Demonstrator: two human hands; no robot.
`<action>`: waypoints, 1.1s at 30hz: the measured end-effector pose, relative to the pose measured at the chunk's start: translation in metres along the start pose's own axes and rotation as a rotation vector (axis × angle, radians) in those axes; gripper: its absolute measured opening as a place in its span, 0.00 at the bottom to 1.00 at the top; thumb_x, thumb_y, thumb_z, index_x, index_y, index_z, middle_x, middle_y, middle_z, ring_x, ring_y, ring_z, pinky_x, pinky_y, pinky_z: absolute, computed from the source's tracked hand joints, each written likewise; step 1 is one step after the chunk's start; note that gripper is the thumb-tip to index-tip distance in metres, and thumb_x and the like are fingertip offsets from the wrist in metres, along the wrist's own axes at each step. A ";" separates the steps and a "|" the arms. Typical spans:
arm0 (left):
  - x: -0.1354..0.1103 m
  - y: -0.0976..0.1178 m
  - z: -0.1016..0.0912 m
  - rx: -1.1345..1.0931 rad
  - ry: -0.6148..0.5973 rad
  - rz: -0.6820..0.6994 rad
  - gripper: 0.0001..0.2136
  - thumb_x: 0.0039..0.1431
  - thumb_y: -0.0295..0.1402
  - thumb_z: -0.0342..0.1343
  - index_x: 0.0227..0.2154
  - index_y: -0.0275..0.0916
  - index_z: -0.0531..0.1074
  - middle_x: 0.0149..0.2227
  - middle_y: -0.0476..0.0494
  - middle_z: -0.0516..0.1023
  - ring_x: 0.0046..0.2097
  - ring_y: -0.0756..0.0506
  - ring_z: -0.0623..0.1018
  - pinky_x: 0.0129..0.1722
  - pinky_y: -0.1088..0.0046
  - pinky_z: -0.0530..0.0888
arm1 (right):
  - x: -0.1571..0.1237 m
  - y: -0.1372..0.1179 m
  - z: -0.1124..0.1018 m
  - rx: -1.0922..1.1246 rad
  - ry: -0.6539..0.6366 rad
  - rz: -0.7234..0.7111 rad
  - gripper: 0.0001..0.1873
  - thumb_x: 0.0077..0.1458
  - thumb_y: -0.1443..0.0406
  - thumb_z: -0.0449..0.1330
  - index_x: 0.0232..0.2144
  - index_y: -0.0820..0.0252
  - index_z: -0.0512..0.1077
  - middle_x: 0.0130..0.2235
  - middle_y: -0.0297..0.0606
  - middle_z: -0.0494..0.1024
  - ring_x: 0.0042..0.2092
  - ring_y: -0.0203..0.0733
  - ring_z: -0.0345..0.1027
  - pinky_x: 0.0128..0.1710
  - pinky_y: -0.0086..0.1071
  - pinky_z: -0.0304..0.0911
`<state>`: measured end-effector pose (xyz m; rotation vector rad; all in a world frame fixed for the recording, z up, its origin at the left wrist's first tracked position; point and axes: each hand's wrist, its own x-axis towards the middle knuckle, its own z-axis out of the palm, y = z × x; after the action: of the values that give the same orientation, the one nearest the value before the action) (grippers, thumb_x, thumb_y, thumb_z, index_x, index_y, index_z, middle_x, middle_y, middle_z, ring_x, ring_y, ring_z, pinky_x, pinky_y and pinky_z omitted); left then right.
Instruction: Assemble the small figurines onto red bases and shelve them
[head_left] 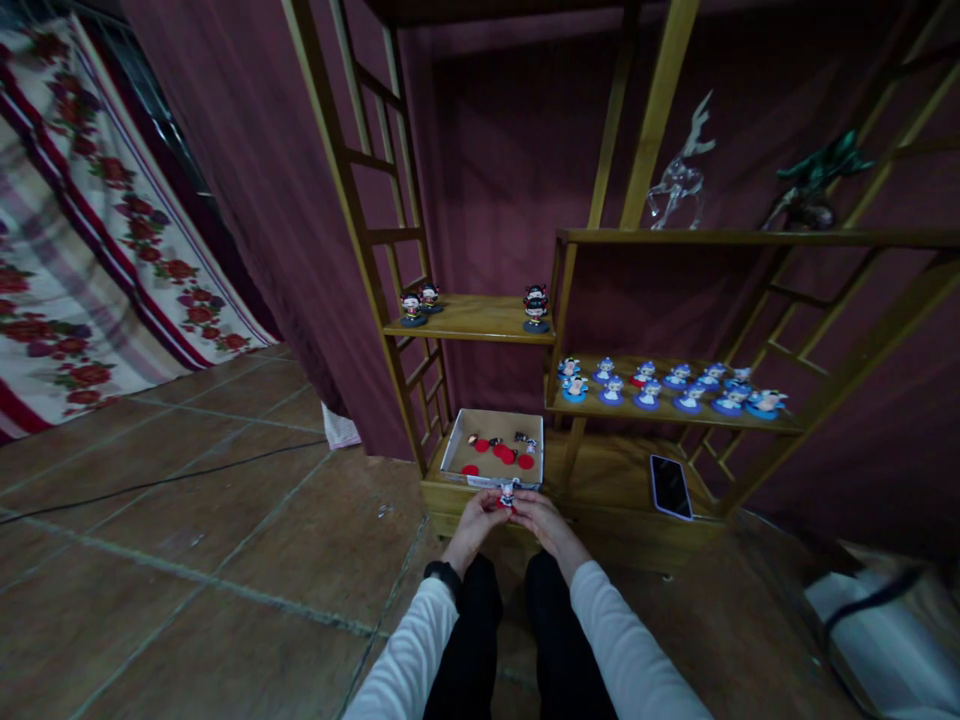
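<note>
My left hand (478,520) and my right hand (541,517) meet just in front of a shallow cardboard box (457,450), both pinched on a small figurine (508,494) with a red base. The box holds several red round bases (502,452) and a few small dark pieces. Above, a wooden shelf (480,322) carries three red-and-black figurines (535,308). A lower shelf to the right (675,418) bears several figurines on blue bases (660,385).
A phone (670,486) lies on the bottom board of the wooden rack. A glass deer (681,175) and a dark green ornament (817,180) stand on the top shelf. A floral cloth (82,240) hangs at left. A black cable (150,485) crosses the tiled floor.
</note>
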<state>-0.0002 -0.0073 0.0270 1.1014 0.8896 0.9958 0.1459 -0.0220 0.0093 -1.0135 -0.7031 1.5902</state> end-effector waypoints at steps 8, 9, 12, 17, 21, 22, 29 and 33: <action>0.006 -0.009 -0.002 0.052 0.040 0.083 0.19 0.30 0.32 0.68 0.30 0.36 0.71 0.28 0.47 0.76 0.29 0.49 0.74 0.34 0.72 0.69 | -0.002 0.000 0.003 0.001 -0.032 0.005 0.19 0.34 0.60 0.68 0.32 0.62 0.73 0.35 0.41 0.78 0.38 0.43 0.72 0.42 0.38 0.65; 0.007 -0.011 -0.003 0.055 0.033 0.108 0.19 0.30 0.32 0.68 0.30 0.36 0.71 0.29 0.47 0.76 0.30 0.48 0.74 0.35 0.72 0.69 | -0.003 0.000 0.003 -0.002 -0.041 0.002 0.19 0.34 0.60 0.68 0.32 0.61 0.73 0.34 0.40 0.78 0.38 0.42 0.72 0.41 0.37 0.65; 0.008 -0.014 -0.004 0.076 0.018 0.180 0.17 0.31 0.32 0.68 0.28 0.37 0.70 0.30 0.46 0.76 0.32 0.48 0.74 0.36 0.72 0.70 | -0.006 -0.001 0.005 -0.023 -0.056 0.003 0.18 0.35 0.59 0.67 0.32 0.60 0.73 0.34 0.39 0.78 0.36 0.41 0.71 0.39 0.36 0.65; 0.004 -0.007 -0.007 0.118 0.107 0.204 0.16 0.31 0.32 0.67 0.27 0.37 0.70 0.30 0.46 0.76 0.32 0.47 0.75 0.36 0.71 0.70 | -0.008 -0.005 0.006 -0.055 -0.012 0.042 0.19 0.35 0.57 0.67 0.33 0.59 0.73 0.32 0.38 0.77 0.33 0.38 0.71 0.37 0.35 0.64; 0.000 0.018 -0.014 0.119 0.267 0.203 0.18 0.29 0.32 0.68 0.27 0.38 0.71 0.29 0.46 0.77 0.31 0.47 0.75 0.35 0.72 0.70 | -0.007 -0.006 0.006 -0.051 0.036 0.046 0.19 0.35 0.57 0.66 0.32 0.59 0.73 0.32 0.38 0.77 0.32 0.38 0.71 0.35 0.34 0.64; 0.000 0.029 -0.015 0.113 0.278 0.203 0.18 0.29 0.32 0.68 0.27 0.38 0.70 0.29 0.46 0.77 0.31 0.47 0.75 0.35 0.72 0.70 | -0.007 -0.006 0.005 -0.051 0.046 0.043 0.19 0.35 0.57 0.66 0.32 0.59 0.73 0.33 0.38 0.77 0.32 0.38 0.71 0.35 0.34 0.64; 0.007 0.147 -0.010 0.070 0.228 0.366 0.20 0.33 0.33 0.67 0.33 0.38 0.69 0.35 0.45 0.77 0.36 0.47 0.76 0.38 0.73 0.70 | -0.004 -0.007 0.002 -0.035 0.075 0.059 0.18 0.33 0.59 0.67 0.30 0.59 0.74 0.31 0.38 0.77 0.30 0.38 0.70 0.34 0.34 0.64; 0.015 0.187 -0.003 0.076 0.253 0.465 0.21 0.33 0.32 0.67 0.34 0.37 0.68 0.34 0.45 0.77 0.35 0.48 0.76 0.39 0.73 0.70 | -0.006 -0.008 -0.001 -0.020 0.039 0.059 0.20 0.33 0.59 0.67 0.32 0.60 0.73 0.32 0.39 0.77 0.31 0.38 0.71 0.35 0.35 0.65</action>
<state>-0.0340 0.0354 0.2067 1.2978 0.8956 1.5208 0.1513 -0.0261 0.0170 -1.0859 -0.6698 1.6124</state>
